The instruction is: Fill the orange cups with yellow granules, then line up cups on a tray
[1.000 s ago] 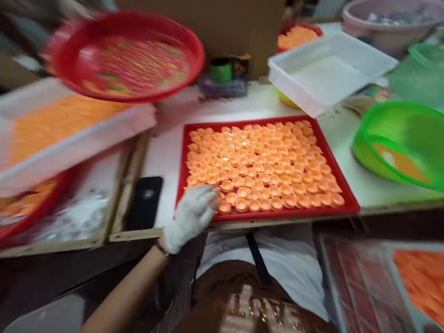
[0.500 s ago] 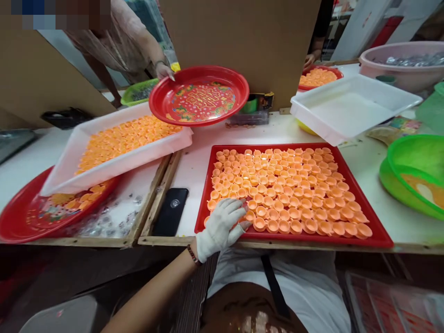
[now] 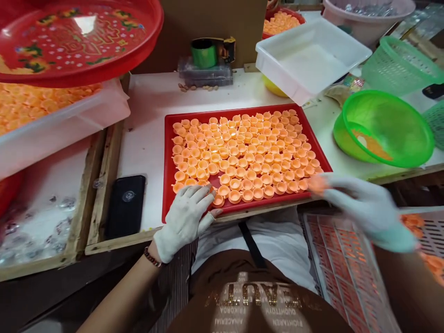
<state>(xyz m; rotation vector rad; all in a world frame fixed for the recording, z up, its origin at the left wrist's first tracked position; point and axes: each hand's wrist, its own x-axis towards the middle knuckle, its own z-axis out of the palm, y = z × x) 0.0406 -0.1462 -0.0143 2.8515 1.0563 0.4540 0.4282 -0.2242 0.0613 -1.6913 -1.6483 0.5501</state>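
My left hand (image 3: 189, 210), in a white glove with bare fingertips, rests at the near left of a red tray (image 3: 167, 162). Its fingers are apart and lie over the nearest small orange plastic cups (image 3: 239, 159), hiding a few. The cups stand in close rows, most with their openings up and small tabs at the side. Past the tray's near right corner, my right hand (image 3: 364, 208) is also gloved and smeared by motion. Something orange shows at its fingertips, too blurred to name.
A red patterned basin (image 3: 149, 51) hangs over a white bin (image 3: 62, 125) of orange cups at left. A black phone (image 3: 125, 208) lies beside the tray. A white tub (image 3: 312, 64) and green bowl (image 3: 388, 125) stand right. Crates (image 3: 347, 268) with orange pieces sit below.
My right hand has come into view at the right. The view has shifted, and the red basin now appears farther left, over the white bin. My left hand stays at the tray's near left.
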